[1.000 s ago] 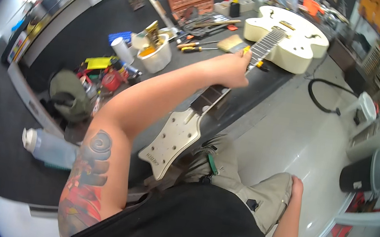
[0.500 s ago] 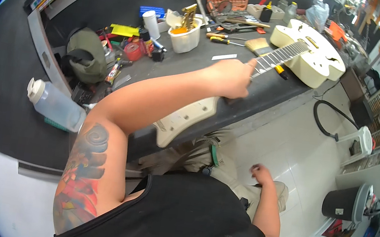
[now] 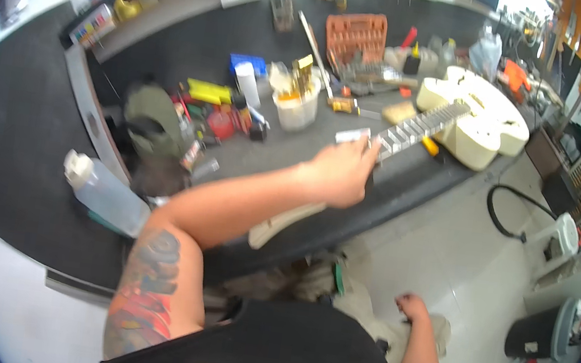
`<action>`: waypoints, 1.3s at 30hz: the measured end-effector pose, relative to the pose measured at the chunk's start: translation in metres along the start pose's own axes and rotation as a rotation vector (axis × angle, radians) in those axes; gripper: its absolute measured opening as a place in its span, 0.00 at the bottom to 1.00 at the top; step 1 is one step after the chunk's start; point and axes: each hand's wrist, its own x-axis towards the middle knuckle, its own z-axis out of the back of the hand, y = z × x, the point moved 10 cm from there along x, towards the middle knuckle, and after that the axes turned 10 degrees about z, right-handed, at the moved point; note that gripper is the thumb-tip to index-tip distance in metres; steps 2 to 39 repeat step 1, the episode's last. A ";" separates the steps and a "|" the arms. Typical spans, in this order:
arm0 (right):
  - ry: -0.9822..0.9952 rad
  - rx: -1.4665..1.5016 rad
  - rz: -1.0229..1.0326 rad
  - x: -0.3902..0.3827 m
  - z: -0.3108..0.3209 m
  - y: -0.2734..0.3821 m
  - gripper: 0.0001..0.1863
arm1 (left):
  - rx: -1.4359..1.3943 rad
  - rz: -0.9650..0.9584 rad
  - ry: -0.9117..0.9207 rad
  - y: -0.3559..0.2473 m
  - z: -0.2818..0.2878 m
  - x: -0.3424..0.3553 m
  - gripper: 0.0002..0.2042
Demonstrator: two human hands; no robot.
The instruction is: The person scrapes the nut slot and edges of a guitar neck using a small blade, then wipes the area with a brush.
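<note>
A cream electric guitar (image 3: 482, 149) lies on the dark workbench, its body at the far right and its fretted neck running toward me. My left hand (image 3: 338, 171) reaches across the bench and wraps over the neck, fingertips on the fretboard. The cream headstock (image 3: 277, 225) shows below my left forearm, mostly covered by it. Away from the bench, my right hand (image 3: 407, 306) hangs low beside my leg, its fingers loosely bent and nothing visible in them. A paint brush (image 3: 399, 111) and a yellow-handled tool (image 3: 430, 146) lie beside the neck.
A white tub (image 3: 294, 111) of tools, a white bottle (image 3: 247, 84) and an orange socket case (image 3: 355, 39) stand behind the neck. A translucent water bottle (image 3: 109, 196) tilts at the left. A black hose (image 3: 496, 208) and a dark bin (image 3: 538, 335) are at the right.
The view has shifted, so the bench and guitar appear lower and farther right, with more of the back wall showing. My left hand stays on the neck; my right hand still hangs low.
</note>
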 end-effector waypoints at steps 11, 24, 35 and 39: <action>-0.057 0.017 0.060 0.033 0.023 0.041 0.19 | 0.031 -0.006 -0.033 0.002 -0.010 -0.003 0.47; -0.057 0.017 0.060 0.033 0.023 0.041 0.19 | 0.031 -0.006 -0.033 0.002 -0.010 -0.003 0.47; -0.057 0.017 0.060 0.033 0.023 0.041 0.19 | 0.031 -0.006 -0.033 0.002 -0.010 -0.003 0.47; -0.057 0.017 0.060 0.033 0.023 0.041 0.19 | 0.031 -0.006 -0.033 0.002 -0.010 -0.003 0.47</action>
